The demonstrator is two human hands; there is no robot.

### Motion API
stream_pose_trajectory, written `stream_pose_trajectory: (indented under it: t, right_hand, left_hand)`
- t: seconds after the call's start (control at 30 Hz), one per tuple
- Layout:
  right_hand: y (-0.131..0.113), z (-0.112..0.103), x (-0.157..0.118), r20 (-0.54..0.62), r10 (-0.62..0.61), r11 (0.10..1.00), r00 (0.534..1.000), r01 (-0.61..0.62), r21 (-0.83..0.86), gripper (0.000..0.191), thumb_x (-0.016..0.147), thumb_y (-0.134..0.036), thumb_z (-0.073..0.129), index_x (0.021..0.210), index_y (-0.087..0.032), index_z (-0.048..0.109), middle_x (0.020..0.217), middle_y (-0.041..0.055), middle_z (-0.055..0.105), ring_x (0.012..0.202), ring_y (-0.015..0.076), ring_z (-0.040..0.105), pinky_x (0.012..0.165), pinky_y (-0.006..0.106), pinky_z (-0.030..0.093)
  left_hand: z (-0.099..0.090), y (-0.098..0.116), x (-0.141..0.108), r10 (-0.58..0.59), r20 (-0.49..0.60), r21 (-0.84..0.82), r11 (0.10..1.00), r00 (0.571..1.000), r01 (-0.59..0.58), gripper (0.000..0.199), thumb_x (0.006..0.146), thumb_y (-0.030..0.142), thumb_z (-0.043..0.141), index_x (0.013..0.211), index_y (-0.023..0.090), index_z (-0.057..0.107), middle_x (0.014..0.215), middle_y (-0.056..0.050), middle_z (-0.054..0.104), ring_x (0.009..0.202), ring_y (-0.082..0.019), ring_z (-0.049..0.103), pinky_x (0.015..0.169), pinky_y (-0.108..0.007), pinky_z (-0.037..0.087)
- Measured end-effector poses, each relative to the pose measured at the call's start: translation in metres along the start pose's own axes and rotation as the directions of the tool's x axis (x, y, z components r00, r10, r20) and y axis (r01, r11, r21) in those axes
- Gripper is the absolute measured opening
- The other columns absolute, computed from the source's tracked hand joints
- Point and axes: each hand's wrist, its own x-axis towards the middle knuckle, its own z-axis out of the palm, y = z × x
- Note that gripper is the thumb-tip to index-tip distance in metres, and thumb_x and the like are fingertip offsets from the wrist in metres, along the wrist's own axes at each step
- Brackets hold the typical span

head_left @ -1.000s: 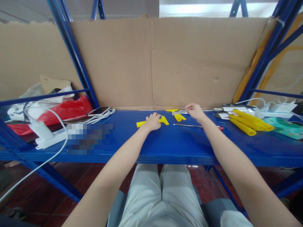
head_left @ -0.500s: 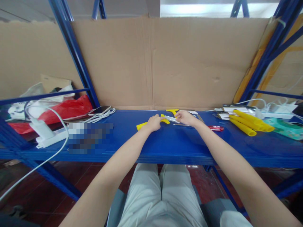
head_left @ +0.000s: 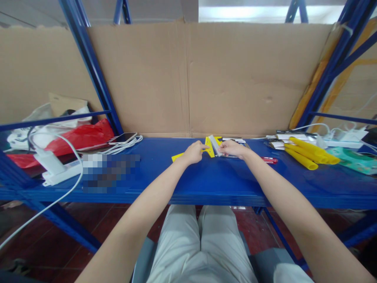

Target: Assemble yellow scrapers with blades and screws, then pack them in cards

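Observation:
My left hand is closed round a yellow T-shaped tool, whose wide head points right and whose handle end shows left of the wrist. In my right hand is a whitish flat strip, pinched at its lower end and tilted, close beside the yellow head. Whether strip and head touch is hard to tell. Behind the strip lies another yellow piece, partly hidden. A red-handled screwdriver lies right of my right wrist, its shaft partly covered.
Several yellow tubes lie on the blue table at the right, near white packets and a green package. At the left are a red bag, white cables and a power strip. Cardboard stands behind.
The yellow head has turned more upright and shows more fully. The whitish strip has swung from nearly level to steeply tilted in my right hand. My left hand has shifted slightly right.

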Motion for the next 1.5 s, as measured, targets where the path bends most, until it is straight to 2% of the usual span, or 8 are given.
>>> stream_pose_trajectory:
  t: [0.2,0.57,0.77,0.97,1.23,1.5]
  right_hand:
    - [-0.003,0.004,0.000,-0.001,0.045,0.987,0.999,-0.044,0.156,0.023,0.080,-0.007,0.054,0.058,-0.014,0.054,0.050,-0.0015,0.053,0.047,0.0060,0.047,0.047,0.016,0.041]
    - [-0.003,0.006,0.002,0.004,0.050,0.972,0.999,-0.049,0.231,0.025,0.079,-0.002,0.052,0.058,-0.015,0.055,0.049,-0.0019,0.055,0.046,0.0060,0.050,0.047,0.016,0.041]
    - [0.000,0.004,0.002,0.036,0.020,0.968,0.999,-0.029,0.248,0.022,0.077,-0.004,0.057,0.058,-0.015,0.057,0.051,-0.0007,0.058,0.048,0.0070,0.051,0.050,0.018,0.042]
    - [-0.002,0.003,0.000,0.040,0.026,0.968,0.999,-0.035,0.250,0.023,0.077,-0.004,0.056,0.057,-0.015,0.057,0.050,-0.0009,0.058,0.048,0.0065,0.051,0.050,0.018,0.041]
    - [-0.002,-0.001,-0.003,0.080,0.029,0.972,0.996,-0.047,0.230,0.022,0.077,-0.005,0.059,0.057,-0.014,0.058,0.050,-0.0003,0.060,0.048,0.0059,0.052,0.050,0.016,0.041]
    - [0.010,0.000,0.005,0.135,0.008,0.969,0.991,-0.040,0.243,0.014,0.075,-0.013,0.065,0.062,-0.014,0.060,0.051,-0.0001,0.060,0.050,0.0071,0.053,0.051,0.018,0.042]
  left_hand:
    - [-0.002,0.006,0.001,0.044,-0.025,-0.038,0.998,0.999,-0.045,0.048,0.080,0.004,0.044,0.120,0.023,0.061,0.109,-0.007,0.061,0.104,-0.017,0.056,0.094,-0.028,0.042]
    - [0.002,0.002,0.002,0.101,-0.106,-0.058,0.992,0.989,-0.108,0.051,0.077,0.002,0.046,0.123,0.020,0.059,0.106,-0.008,0.061,0.099,-0.017,0.057,0.090,-0.029,0.044]
    - [0.004,0.001,0.001,0.106,-0.040,0.011,0.994,0.994,-0.106,0.053,0.081,0.004,0.041,0.127,0.026,0.056,0.098,-0.006,0.055,0.092,-0.017,0.055,0.083,-0.029,0.044]
    - [0.005,0.002,0.000,0.111,-0.025,0.062,0.992,0.994,-0.109,0.055,0.082,0.005,0.039,0.129,0.029,0.053,0.099,-0.006,0.052,0.092,-0.017,0.052,0.081,-0.029,0.042]
    - [0.003,0.002,-0.001,0.133,0.016,0.048,0.990,0.991,-0.133,0.058,0.081,0.004,0.039,0.131,0.031,0.051,0.099,-0.005,0.049,0.093,-0.016,0.051,0.082,-0.027,0.042]
    - [0.006,0.003,0.000,0.174,0.037,0.043,0.984,0.984,-0.175,0.056,0.081,0.005,0.039,0.130,0.029,0.052,0.096,-0.005,0.047,0.089,-0.016,0.052,0.084,-0.028,0.042]
